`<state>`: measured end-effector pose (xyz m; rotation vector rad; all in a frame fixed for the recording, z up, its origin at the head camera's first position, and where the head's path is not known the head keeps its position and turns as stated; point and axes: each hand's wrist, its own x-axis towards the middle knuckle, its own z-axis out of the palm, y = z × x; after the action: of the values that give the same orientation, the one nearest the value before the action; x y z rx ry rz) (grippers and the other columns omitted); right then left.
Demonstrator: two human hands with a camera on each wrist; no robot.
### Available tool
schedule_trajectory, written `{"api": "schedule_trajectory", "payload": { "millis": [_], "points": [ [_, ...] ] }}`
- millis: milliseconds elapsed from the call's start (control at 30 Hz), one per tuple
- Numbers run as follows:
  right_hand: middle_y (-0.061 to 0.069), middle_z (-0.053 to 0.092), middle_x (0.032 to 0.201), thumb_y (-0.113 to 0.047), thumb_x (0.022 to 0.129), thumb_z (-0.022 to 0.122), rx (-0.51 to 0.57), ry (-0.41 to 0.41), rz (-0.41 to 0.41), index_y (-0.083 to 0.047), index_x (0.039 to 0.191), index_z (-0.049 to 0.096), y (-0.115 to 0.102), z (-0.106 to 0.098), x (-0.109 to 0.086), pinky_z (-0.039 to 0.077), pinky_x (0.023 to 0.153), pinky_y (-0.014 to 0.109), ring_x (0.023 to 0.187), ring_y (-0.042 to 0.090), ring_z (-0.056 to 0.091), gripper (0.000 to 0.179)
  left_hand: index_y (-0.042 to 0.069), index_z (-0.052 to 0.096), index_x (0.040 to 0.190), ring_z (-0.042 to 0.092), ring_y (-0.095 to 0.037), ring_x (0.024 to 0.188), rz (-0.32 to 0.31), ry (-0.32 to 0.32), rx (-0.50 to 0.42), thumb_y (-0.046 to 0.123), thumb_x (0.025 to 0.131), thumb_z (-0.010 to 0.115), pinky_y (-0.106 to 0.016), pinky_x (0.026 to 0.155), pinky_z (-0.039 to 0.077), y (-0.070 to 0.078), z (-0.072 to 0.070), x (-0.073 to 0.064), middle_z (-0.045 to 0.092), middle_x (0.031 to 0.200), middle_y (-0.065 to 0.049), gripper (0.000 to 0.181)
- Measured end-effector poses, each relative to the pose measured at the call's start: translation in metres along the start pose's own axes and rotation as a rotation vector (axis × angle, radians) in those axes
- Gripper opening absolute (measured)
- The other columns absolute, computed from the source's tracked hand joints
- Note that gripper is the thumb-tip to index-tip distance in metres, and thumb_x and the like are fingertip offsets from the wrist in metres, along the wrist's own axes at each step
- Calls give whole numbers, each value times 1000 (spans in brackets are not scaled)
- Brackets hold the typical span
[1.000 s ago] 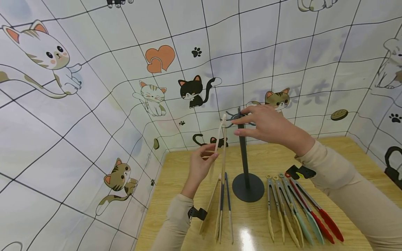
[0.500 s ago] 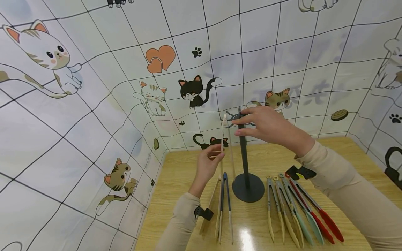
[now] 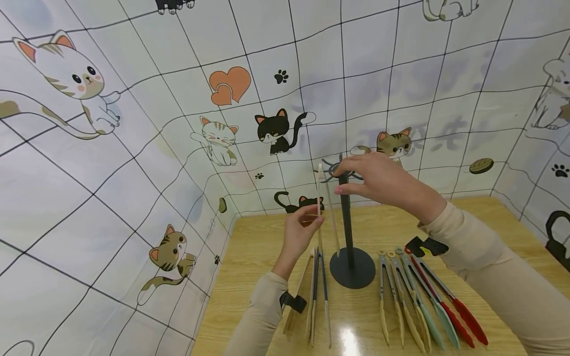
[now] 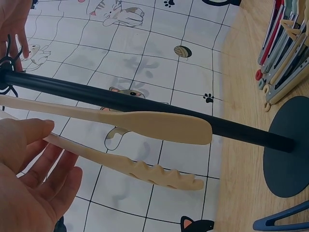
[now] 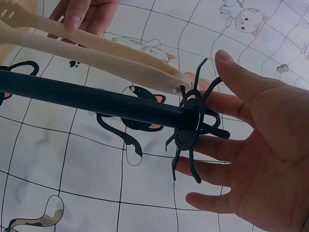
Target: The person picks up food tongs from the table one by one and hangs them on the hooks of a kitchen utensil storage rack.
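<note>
My left hand (image 3: 303, 230) pinches one arm of cream tongs (image 4: 164, 126) between thumb and fingers; the tongs hang upright with their arms spread, heads down. In the right wrist view, the hole at the tongs' hinge end meets a hook of the black stand (image 5: 91, 99); whether the hook passes fully through is hard to tell. My right hand (image 3: 378, 178) is at the stand's top, its fairly straight fingers reaching behind and among the curved hooks (image 5: 190, 113), thumb apart. The stand's round base (image 3: 353, 269) rests on the wooden table.
Left of the base lie blue-handled tongs (image 3: 323, 277) and beige tongs (image 3: 310, 296). To its right, several tongs lie side by side, including beige ones (image 3: 383, 296), mint ones (image 3: 445, 316) and red ones (image 3: 467, 316). A cat-print wall sheet (image 3: 249, 163) rises behind the table (image 3: 262, 232).
My left hand has moved right with the arm of the cream tongs, and the tongs' lower ends have swung right towards the stand. My right index finger has bent in slightly at the hooks.
</note>
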<state>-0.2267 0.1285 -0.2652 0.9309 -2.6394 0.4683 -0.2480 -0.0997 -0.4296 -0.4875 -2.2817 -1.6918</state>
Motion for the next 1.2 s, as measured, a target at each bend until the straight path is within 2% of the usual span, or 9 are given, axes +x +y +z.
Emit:
{"api": "schedule_trajectory", "payload": {
  "millis": [100, 233, 400, 467, 633, 833, 1200],
  "points": [
    [8, 68, 127, -41, 89, 71, 10, -2, 0, -16, 118, 70, 1, 0, -1, 50, 98, 53, 116, 32, 64, 38, 7, 70, 120, 71, -33, 100, 8, -6, 2, 13, 89, 74, -36, 87, 58, 0, 1, 1, 72, 114, -18, 32],
    [15, 61, 137, -43, 91, 68, 20, -30, 16, -17, 121, 70, 2, -3, -3, 41, 108, 60, 131, 40, 54, 40, 4, 68, 122, 69, -37, 103, 7, -33, 8, 10, 91, 71, -37, 89, 58, 2, 2, 2, 70, 117, -22, 32],
    [21, 52, 146, -47, 94, 63, 1, -82, 20, -20, 130, 66, 3, -7, -6, 35, 112, 64, 140, 46, 41, 45, -2, 67, 122, 69, -39, 103, 7, -69, 34, 5, 92, 68, -35, 89, 58, 27, -2, -1, 68, 118, -25, 31],
    [21, 50, 148, -46, 95, 62, -15, -92, 7, -21, 133, 64, 4, -8, -7, 35, 111, 64, 141, 46, 40, 46, -1, 67, 122, 69, -38, 103, 9, -73, 44, 5, 92, 68, -34, 88, 58, 26, -2, 0, 69, 118, -24, 31],
    [22, 51, 146, -38, 100, 57, -64, -82, -52, -22, 138, 60, 5, -8, -10, 36, 110, 65, 138, 46, 43, 42, 6, 68, 124, 69, -34, 104, 6, -60, 33, 12, 92, 70, -38, 89, 58, 1, 2, 7, 69, 119, -21, 33],
    [22, 50, 148, -26, 103, 52, -90, -68, -67, -25, 140, 58, 7, -8, -12, 30, 113, 67, 139, 45, 43, 37, 11, 70, 119, 70, -31, 101, 16, -65, 34, 18, 92, 71, -35, 89, 58, -2, 1, 11, 72, 114, -14, 28],
    [22, 57, 141, -17, 100, 57, -162, -4, -107, -27, 138, 60, 10, -2, -12, 40, 105, 65, 130, 45, 53, 39, 6, 71, 118, 70, -30, 98, 10, -35, 65, 16, 93, 70, -34, 86, 58, -5, 6, 17, 73, 111, -14, 27]
  ]
}}
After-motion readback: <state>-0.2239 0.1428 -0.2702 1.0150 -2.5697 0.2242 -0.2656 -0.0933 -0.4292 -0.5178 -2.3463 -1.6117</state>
